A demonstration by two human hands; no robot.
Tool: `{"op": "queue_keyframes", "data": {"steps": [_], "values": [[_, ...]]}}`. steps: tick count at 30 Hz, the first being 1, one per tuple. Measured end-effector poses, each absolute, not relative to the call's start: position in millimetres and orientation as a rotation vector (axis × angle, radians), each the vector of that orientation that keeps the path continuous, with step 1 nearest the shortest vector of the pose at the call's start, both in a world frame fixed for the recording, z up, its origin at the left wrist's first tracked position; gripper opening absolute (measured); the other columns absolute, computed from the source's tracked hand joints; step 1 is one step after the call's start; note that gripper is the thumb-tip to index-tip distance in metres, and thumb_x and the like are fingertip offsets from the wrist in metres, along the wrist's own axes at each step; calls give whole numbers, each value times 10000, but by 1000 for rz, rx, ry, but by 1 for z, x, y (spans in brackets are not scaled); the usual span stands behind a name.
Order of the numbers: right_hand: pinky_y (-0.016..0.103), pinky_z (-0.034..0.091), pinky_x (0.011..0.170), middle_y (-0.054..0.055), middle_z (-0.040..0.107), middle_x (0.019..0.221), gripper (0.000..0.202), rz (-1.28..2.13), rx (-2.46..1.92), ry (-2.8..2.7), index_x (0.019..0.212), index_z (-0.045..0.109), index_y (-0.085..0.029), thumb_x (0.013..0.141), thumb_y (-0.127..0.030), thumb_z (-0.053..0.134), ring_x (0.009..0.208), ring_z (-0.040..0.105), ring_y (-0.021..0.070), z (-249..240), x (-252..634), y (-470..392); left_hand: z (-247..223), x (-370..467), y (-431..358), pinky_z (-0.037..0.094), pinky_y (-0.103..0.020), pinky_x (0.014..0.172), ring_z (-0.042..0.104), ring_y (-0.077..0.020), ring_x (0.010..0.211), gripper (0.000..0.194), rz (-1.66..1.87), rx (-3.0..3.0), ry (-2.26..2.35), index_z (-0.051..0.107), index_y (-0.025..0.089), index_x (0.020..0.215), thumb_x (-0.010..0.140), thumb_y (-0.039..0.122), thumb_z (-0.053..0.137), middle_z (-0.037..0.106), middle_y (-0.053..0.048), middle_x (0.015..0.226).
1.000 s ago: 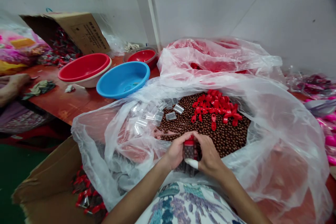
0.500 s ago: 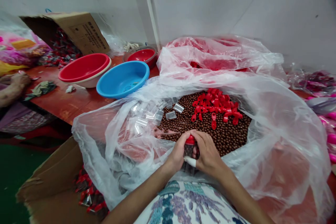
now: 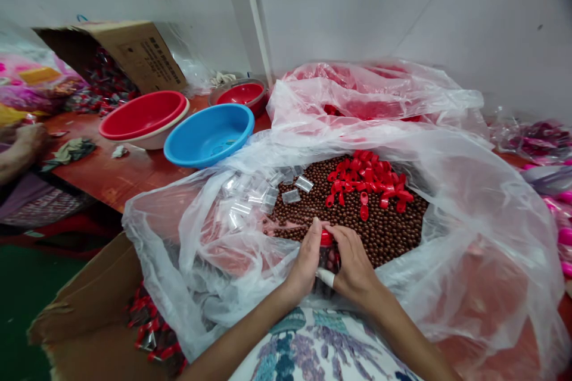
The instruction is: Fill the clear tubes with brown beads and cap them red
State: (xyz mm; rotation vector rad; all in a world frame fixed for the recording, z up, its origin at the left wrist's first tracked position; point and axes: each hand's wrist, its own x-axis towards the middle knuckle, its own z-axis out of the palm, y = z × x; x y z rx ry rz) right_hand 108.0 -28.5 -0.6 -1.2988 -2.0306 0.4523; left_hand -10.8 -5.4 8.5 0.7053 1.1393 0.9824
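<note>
A small clear jar (image 3: 329, 259) with a red lid (image 3: 326, 239) is held between my two hands, close to my body. Brown balls show through its wall; its lower part is partly hidden. My left hand (image 3: 306, 259) presses along the jar's left side, its fingers fairly straight and a fingertip above the lid. My right hand (image 3: 356, 262) wraps the right side, its white-covered thumb across the front. Just beyond lies a heap of brown balls (image 3: 393, 238) on a plastic sheet (image 3: 482, 238). Red scoop-like pieces (image 3: 369, 175) and clear plastic pieces (image 3: 250, 193) rest on it.
Blue (image 3: 210, 134) and red (image 3: 143, 114) basins stand at the back left, near a carton (image 3: 147, 59) of red-topped items. An open box (image 3: 84, 315) sits low at my left. Another person's arm (image 3: 22, 152) is at far left. Bagged red pieces (image 3: 375, 83) lie behind.
My left fingers have straightened and lifted from over the lid, so more of the lid shows. Both hands and the jar have shifted slightly right. The other person's hand has moved a little.
</note>
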Motion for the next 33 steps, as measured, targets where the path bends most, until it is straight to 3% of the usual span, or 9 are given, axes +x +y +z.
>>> {"op": "queue_keyframes", "data": {"steps": [3,10,17,21,28,33], "values": [[446,382,939,137,414,1215,741,513,-1291,-2040,1361,230,-167,716,-238,587,1121,407,271,2,108,-29,8,-11,-7,234,-367,1072,377,-230,1256,564,1004,812,1159,555,174,1160,795,587,434,518,-93,1278],[477,386,917,139,448,1162,640,346,-1302,-2060,1328,294,-166,727,-175,514,1078,433,279,-2,109,-30,8,-12,-8,258,-330,1055,414,-193,1222,501,1000,918,1174,550,177,1154,854,534,369,528,-83,1262],[471,393,894,147,470,1165,672,310,-1290,-2125,1328,305,-152,719,-266,565,1059,452,284,1,113,-26,11,-11,-5,308,-305,1017,489,-176,1129,384,1044,934,1104,580,169,1068,882,432,371,585,-71,1162],[473,381,904,153,493,1171,606,226,-1238,-2143,1271,370,-131,703,-241,551,1080,452,282,-2,115,-24,9,-14,-5,322,-292,1003,493,-164,1106,319,1022,1005,1128,570,180,1061,876,352,376,584,-49,1137],[476,328,945,150,533,1148,578,165,-1170,-2209,1222,418,-119,664,-199,549,1074,467,276,-5,117,-29,8,-12,-18,444,-312,839,579,-169,864,370,958,952,1173,529,187,1114,858,387,352,613,-47,1017],[467,351,927,150,525,1145,592,237,-1287,-2154,1203,423,-126,668,-321,588,1071,470,285,-8,120,-33,10,-24,-2,430,-296,842,559,-162,900,403,826,1059,1137,560,184,1083,871,448,342,592,-60,1062]]}}
